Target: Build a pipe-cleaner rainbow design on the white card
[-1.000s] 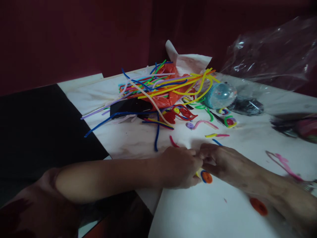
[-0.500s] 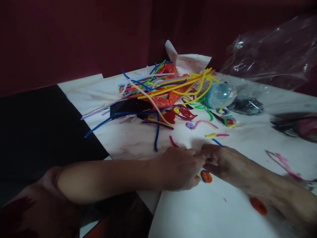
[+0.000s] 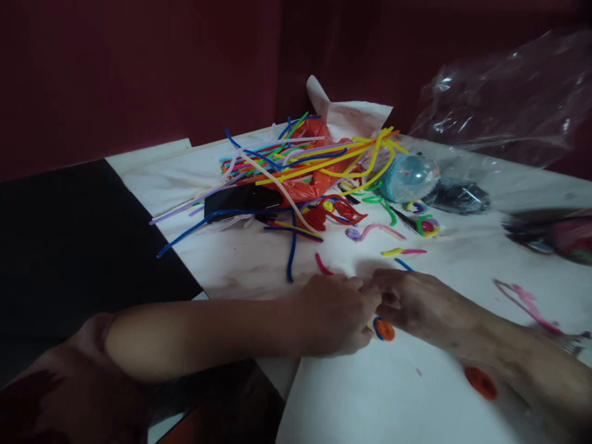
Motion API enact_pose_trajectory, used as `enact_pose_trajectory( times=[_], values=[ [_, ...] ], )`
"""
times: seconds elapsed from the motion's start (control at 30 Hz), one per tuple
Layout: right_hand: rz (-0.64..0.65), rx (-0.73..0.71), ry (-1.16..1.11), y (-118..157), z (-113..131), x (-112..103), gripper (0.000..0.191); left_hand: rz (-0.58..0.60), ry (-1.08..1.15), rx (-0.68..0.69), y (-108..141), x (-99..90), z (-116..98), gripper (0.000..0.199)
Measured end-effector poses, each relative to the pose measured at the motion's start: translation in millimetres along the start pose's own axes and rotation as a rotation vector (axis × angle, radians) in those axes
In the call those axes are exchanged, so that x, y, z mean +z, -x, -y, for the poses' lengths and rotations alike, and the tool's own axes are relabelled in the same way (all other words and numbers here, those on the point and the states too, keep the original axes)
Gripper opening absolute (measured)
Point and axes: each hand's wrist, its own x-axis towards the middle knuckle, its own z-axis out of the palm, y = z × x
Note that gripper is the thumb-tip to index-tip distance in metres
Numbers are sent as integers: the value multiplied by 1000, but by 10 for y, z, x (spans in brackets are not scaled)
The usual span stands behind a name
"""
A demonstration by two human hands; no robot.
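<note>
On the table, a white sheet lies nearest the person. The left hand is curled; the right hand bends its fingers against it. Whether either grips anything cannot be told. The orange coil, edged blue, sits just beside the left fingertips. Light, short pinches should keep its turns tight.

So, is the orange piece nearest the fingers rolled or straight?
Rolled: the orange piece forms a round disc, a blue strip along its edge.
</note>
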Motion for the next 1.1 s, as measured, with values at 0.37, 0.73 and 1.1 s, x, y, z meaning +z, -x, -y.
enact_pose_trajectory(
  times=[0.37, 0.73, 1.1],
  values=[
    [-19, -9, -53, 0, -28, 28, 16, -9, 28, -1, -12, 21, 17, 21],
    [-146, 16, -354, 195, -139, -34, 30, 51, 17, -16, -10, -14, 18, 18],
    [-320, -136, -168, 481, -19, 315, 21, 97, 54, -56, -21, 2, 19, 23]
  ],
)
